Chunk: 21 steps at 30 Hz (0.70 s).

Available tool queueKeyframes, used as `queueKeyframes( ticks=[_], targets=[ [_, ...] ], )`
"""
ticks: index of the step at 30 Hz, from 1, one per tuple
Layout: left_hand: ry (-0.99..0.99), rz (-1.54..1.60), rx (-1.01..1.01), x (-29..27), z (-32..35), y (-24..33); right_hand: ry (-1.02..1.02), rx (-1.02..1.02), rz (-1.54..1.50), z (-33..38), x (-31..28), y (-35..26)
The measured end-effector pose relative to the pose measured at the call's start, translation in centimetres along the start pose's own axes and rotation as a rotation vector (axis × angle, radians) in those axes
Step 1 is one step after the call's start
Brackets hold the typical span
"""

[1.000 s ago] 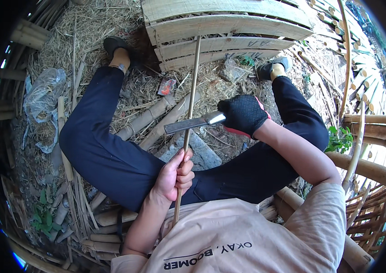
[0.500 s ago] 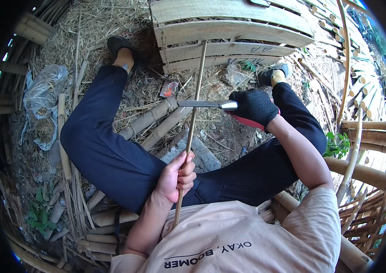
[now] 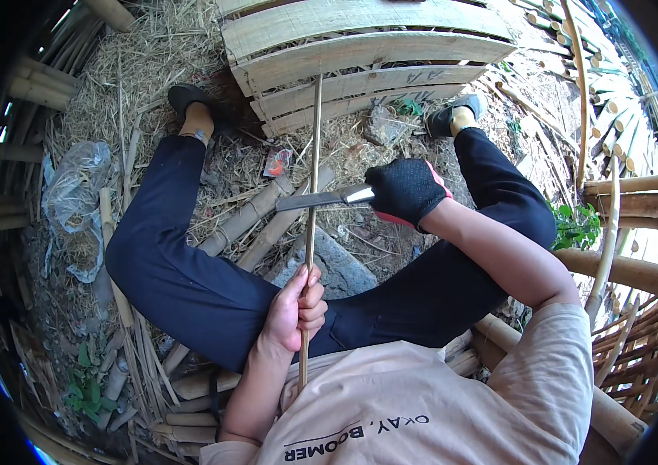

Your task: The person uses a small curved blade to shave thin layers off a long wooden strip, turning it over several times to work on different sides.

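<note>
A long thin bamboo strip [image 3: 314, 155] runs from my lap up to the wooden pallet [image 3: 360, 46]. My bare left hand [image 3: 296, 308] grips the strip low down, near my body. My right hand [image 3: 405, 190], in a black glove with red trim, holds a flat-bladed knife [image 3: 321, 200]. The blade lies crosswise against the strip, about midway along it. I sit on the ground with my legs in dark trousers spread to either side.
Bamboo poles [image 3: 255, 221] and a flat grey stone [image 3: 336, 263] lie between my legs on straw-covered ground. A crumpled clear plastic bag [image 3: 73, 190] lies at the left. More bamboo poles [image 3: 631, 271] are stacked at the right, with split strips at the lower left.
The knife rose along the strip half a second ago and has now come back down toward me. My left hand has kept its grip on the strip.
</note>
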<state>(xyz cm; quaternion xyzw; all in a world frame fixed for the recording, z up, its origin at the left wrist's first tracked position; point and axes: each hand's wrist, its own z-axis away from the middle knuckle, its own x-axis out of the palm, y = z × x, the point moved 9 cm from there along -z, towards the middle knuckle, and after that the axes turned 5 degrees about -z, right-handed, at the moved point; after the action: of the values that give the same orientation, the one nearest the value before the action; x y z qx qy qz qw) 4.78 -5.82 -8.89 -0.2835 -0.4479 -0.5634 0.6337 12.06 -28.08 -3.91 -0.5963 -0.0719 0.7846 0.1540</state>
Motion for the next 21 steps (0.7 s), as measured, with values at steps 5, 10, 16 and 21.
queueKeyframes(
  ticks=[5, 10, 16, 21],
  targets=[
    [-0.020, -0.026, -0.018, 0.2, -0.2, -0.2, 0.093, 0.206, 0.087, -2.5, -3.3, 6.3],
    [-0.024, 0.022, -0.007, 0.4, -0.1, -0.1, 0.223, 0.136, 0.003, -2.4, -3.8, 7.2],
    [0.024, -0.013, 0.013, 0.2, -0.1, 0.3, 0.058, -0.154, -0.069, -0.1, -0.9, 0.8],
    [0.048, -0.079, 0.032, -0.2, 0.0, 0.5, -0.199, -0.171, -0.018, 0.9, 1.8, -2.6]
  ],
)
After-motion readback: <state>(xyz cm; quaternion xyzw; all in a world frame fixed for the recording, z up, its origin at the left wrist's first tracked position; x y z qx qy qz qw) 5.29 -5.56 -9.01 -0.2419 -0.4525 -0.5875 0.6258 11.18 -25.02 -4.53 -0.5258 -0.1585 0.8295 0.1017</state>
